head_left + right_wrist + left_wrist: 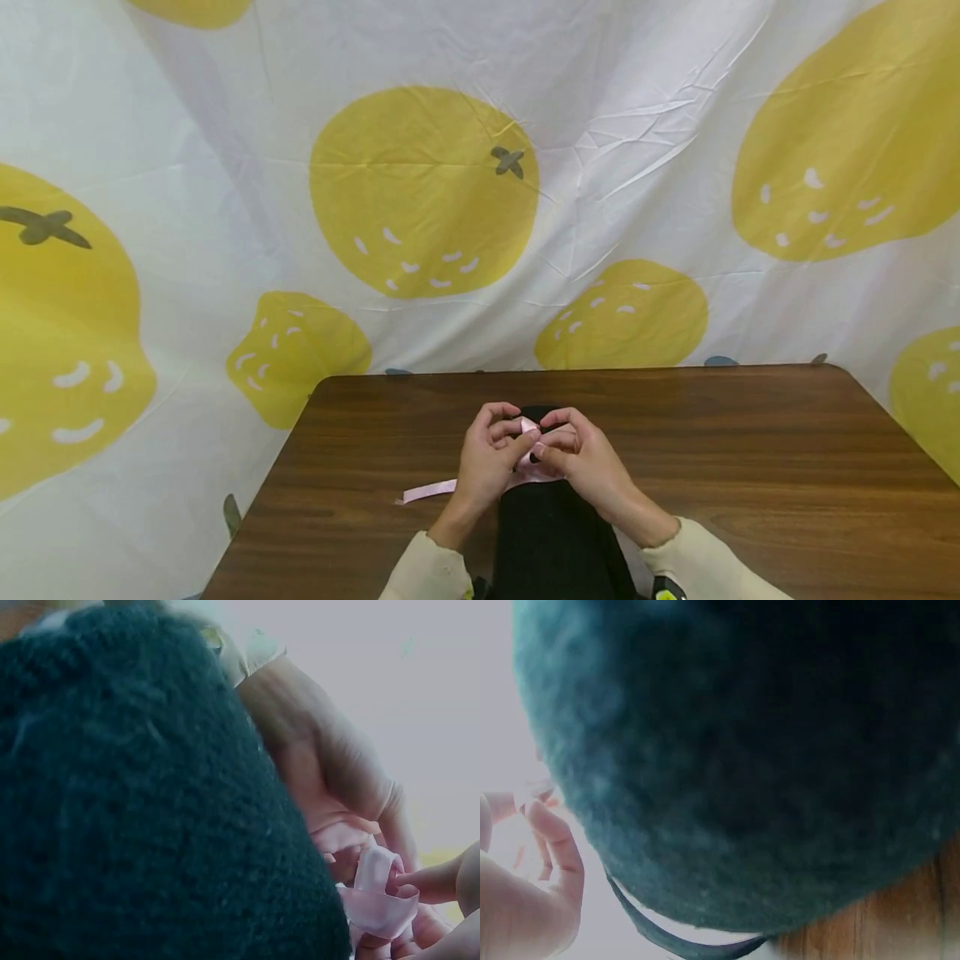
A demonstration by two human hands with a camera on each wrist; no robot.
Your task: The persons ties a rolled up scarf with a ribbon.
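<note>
A pink satin ribbon (529, 427) is looped between both hands above a dark, fuzzy-surfaced object (555, 533). My left hand (486, 458) pinches the ribbon from the left, thumb against fingers. From the right, my right hand (596, 467) pinches it too, its fingertips close to the left thumb. One ribbon tail (429, 491) lies out to the left on the table. In the right wrist view the ribbon (379, 907) shows a folded loop among the fingers. The dark object (742, 765) fills most of the left wrist view and hides much of the hands' work.
The brown wood-grain table (750, 467) lies under the hands. Behind it hangs a white curtain (615, 100) printed with yellow fruit. A thin dark strap (682, 941) curves beside the fuzzy object in the left wrist view.
</note>
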